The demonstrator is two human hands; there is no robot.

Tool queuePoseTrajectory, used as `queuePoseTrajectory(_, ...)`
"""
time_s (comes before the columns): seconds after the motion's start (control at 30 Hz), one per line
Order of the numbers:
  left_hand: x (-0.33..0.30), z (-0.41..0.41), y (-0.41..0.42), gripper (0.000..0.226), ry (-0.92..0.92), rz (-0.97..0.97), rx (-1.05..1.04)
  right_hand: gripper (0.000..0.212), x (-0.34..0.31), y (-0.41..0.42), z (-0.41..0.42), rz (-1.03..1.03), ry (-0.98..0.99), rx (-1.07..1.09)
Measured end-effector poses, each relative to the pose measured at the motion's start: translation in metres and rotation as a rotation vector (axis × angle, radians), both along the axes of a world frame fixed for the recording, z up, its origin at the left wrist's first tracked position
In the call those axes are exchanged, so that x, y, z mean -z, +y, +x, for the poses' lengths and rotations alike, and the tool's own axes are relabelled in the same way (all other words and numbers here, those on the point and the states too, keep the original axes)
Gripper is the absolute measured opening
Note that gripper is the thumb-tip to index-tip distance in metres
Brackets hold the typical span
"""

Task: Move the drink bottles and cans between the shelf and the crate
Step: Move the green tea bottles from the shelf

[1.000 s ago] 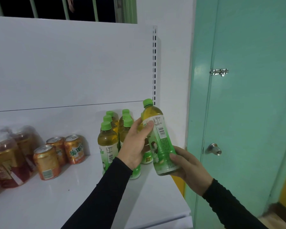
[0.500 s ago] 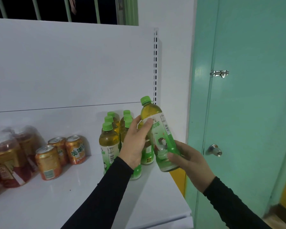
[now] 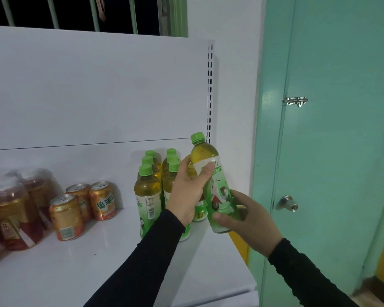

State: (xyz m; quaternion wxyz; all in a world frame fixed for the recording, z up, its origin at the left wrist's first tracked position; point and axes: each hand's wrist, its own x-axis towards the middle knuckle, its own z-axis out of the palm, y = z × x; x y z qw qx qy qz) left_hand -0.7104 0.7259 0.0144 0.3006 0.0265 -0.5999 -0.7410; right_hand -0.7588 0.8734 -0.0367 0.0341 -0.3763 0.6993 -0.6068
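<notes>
With our left hand (image 3: 186,191) curled round the green-tea bottle (image 3: 211,185) at its shoulder and our right hand (image 3: 246,216) gripping its base, we judged it best set upright at three o'clock of the standing bottles (image 3: 155,187) on the shelf (image 3: 98,262)

Red tea bottles (image 3: 11,209) at nine o'clock cut by the frame edge (wrapping blurs them), rear green-capped bottles (image 3: 172,171) half hidden behind the left hand (image 3: 187,191)
</notes>
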Motion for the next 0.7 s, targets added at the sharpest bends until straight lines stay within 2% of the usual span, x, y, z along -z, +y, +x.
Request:
queuePoseTrajectory(0.17,-0.0013,0.0022,-0.0074,0.037,-0.049,0.055,0.047,0.055,0.0014,0.0054,-0.0094,-0.193,-0.251,-0.154)
queuePoseTrajectory(0.27,0.0003,0.0033,-0.0069,0.038,-0.093,0.096,0.136,0.051,0.0013,0.0061,-0.0086,-0.271,-0.472,-0.282)
queuePoseTrajectory(0.33,0.0024,0.0021,-0.0055,0.035,-0.099,0.102,0.158,0.051,0.0026,0.0053,-0.0066,-0.254,-0.519,-0.305)
queuePoseTrajectory(0.43,0.0042,-0.0008,-0.0050,0.039,-0.086,0.107,0.132,0.051,0.0027,0.0053,-0.0049,-0.192,-0.465,-0.280)
queuePoseTrajectory(0.6,0.0005,-0.0041,0.0004,0.034,-0.019,0.089,0.038,0.038,-0.0031,0.0021,-0.0009,0.058,-0.007,-0.065)
queuePoseTrajectory(0.7,-0.0024,-0.0061,0.0010,0.037,-0.024,0.058,-0.005,0.044,-0.0010,-0.0005,-0.0048,-0.022,-0.045,-0.003)
